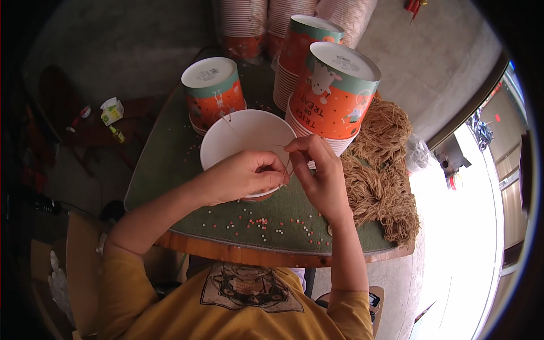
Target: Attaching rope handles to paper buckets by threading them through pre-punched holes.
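Observation:
A paper bucket [218, 148] with a white inside stands open end up at the middle of the table. Over its near right rim both my hands work close together. My left hand [249, 174] is closed in a pinch on a thin brown cord [287, 165]. The thumb and forefinger of my right hand [320, 167] pinch the same cord; its short end sticks out leftward from the fingertips. Another piece of cord [228, 120] shows at the bucket's far rim. My fingers partly hide where the cord meets the near rim.
Upside-down orange and teal paper buckets [334, 107] stand stacked at the right, with a shorter stack [212, 93] at the left. Bundles of brown cord [377, 187] lie along the right edge. Small white and orange beads [260, 222] are scattered near the front edge.

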A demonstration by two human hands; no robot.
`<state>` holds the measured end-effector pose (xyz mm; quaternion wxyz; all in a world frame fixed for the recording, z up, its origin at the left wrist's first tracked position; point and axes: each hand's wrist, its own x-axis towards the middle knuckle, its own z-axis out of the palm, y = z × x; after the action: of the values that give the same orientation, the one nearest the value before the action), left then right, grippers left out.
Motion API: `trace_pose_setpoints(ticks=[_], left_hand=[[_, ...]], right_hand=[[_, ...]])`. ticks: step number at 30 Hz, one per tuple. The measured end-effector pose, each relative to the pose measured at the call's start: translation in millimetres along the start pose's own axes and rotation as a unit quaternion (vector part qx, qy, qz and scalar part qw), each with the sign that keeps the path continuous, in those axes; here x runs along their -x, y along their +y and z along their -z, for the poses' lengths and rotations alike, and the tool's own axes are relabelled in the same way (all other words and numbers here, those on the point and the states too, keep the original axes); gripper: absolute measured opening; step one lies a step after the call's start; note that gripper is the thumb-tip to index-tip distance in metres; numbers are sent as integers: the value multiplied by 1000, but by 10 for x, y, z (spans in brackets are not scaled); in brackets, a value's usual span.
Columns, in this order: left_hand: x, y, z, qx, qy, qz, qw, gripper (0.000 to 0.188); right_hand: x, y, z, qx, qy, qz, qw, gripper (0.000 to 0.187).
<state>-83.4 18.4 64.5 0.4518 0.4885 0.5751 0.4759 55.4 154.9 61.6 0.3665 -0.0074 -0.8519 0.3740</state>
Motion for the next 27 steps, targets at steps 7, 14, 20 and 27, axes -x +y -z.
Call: trace_pose_setpoints(ticks=[7,14,20,27], left_hand=[[12,57,12,40,21,49,998,17],[4,109,15,50,9,75,996,17],[3,93,18,59,9,59,996,17],[-3,143,12,59,10,82,995,16]], right_hand=[[435,-25,-73,-13,63,-63,996,16],[543,-76,-305,96,102,-60,988,21],[530,-211,-370,59,120,-83,988,20],[571,-133,-353,153,126,-43,979,24]])
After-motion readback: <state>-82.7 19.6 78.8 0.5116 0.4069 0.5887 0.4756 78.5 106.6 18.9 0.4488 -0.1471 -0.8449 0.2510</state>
